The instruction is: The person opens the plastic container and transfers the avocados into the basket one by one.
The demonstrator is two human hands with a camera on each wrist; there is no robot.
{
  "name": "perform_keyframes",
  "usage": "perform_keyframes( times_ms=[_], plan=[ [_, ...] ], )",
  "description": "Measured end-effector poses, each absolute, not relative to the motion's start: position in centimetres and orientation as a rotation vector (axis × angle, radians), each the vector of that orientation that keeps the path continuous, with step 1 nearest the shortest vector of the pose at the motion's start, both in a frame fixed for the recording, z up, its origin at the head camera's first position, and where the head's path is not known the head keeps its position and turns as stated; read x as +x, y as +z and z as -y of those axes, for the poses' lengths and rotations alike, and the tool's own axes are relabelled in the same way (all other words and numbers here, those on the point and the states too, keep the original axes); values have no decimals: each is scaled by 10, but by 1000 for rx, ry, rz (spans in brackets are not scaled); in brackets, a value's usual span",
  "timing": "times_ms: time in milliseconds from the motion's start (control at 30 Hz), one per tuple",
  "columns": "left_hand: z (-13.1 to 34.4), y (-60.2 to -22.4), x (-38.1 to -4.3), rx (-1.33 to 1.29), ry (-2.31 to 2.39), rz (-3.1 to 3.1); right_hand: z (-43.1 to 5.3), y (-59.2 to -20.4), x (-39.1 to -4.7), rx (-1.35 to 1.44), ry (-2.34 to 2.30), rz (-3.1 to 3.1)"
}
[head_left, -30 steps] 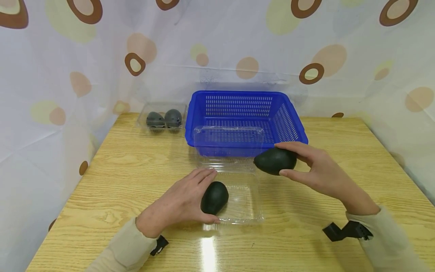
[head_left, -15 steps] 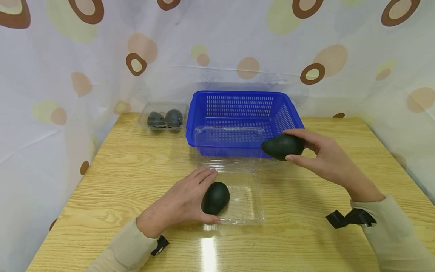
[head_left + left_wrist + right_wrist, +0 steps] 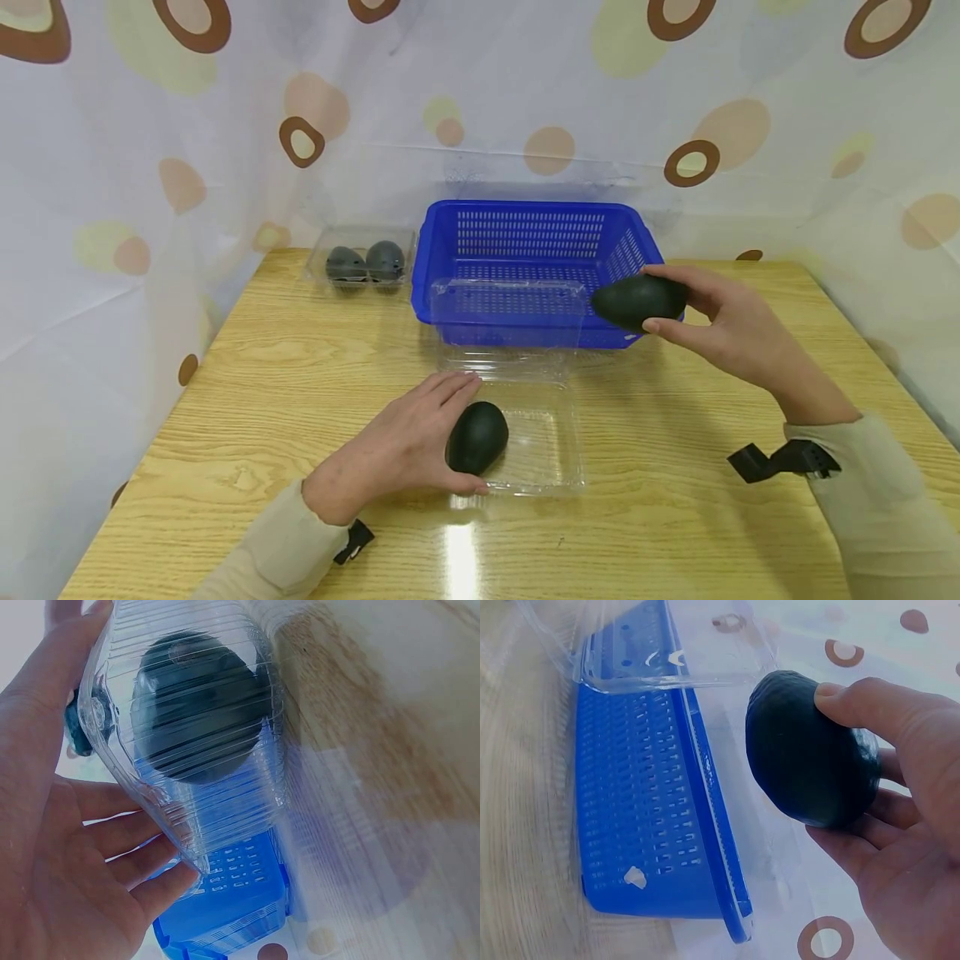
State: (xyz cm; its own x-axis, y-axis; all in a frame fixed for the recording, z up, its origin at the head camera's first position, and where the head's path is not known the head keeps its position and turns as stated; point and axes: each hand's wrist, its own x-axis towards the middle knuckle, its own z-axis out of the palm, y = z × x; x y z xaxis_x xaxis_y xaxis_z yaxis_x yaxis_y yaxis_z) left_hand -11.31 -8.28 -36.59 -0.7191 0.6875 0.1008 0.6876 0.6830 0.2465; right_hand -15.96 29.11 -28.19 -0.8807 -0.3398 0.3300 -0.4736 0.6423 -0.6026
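Note:
In the head view my right hand (image 3: 738,333) pinches a dark green avocado (image 3: 637,302) between thumb and fingers, at the basket's front right corner. The right wrist view shows this avocado (image 3: 810,754) raised beside the basket's rim. My left hand (image 3: 401,442) spans the left side of an open clear plastic clamshell container (image 3: 536,450), thumb at the front edge and fingers at the back. A second avocado (image 3: 477,437) lies inside it on the left, next to that hand. Through the ribbed wall, the left wrist view shows this avocado (image 3: 199,709), with the fingers at the container's rim.
A blue perforated basket (image 3: 525,336) stands at the back of the wooden table (image 3: 247,400), partly behind the raised clear lid (image 3: 506,308). Left of it is a clear container (image 3: 321,265) with two avocados (image 3: 366,263). A patterned curtain (image 3: 480,100) hangs behind.
My right hand has carried its avocado up, back and to the right, from near the open lid to the basket's front right corner. The left hand stays at the container.

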Motion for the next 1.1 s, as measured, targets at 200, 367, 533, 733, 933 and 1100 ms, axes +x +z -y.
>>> perform_keyframes(
  times_ms=[200, 367, 533, 733, 933, 1100],
  plan=[
    [83, -366, -113, -1179, -426, 2881, -293, -282, -167, 569, 1073, 2732],
    [83, -366, -113, -1184, -422, 2881, -294, -285, -174, 500, 1067, 2788],
    [83, -367, -113, -1184, -421, 2879, -295, -290, -183, 461, 1031, 2818],
    [83, -367, -113, -1180, -435, 2878, -296, -297, -195, 440, 955, 2853],
    [82, -367, -113, -1176, -420, 2867, -296, -304, -206, 426, 899, 2885],
    [83, -367, -113, -1177, -407, 2874, -294, -307, -213, 411, 883, 2930]
  ],
)
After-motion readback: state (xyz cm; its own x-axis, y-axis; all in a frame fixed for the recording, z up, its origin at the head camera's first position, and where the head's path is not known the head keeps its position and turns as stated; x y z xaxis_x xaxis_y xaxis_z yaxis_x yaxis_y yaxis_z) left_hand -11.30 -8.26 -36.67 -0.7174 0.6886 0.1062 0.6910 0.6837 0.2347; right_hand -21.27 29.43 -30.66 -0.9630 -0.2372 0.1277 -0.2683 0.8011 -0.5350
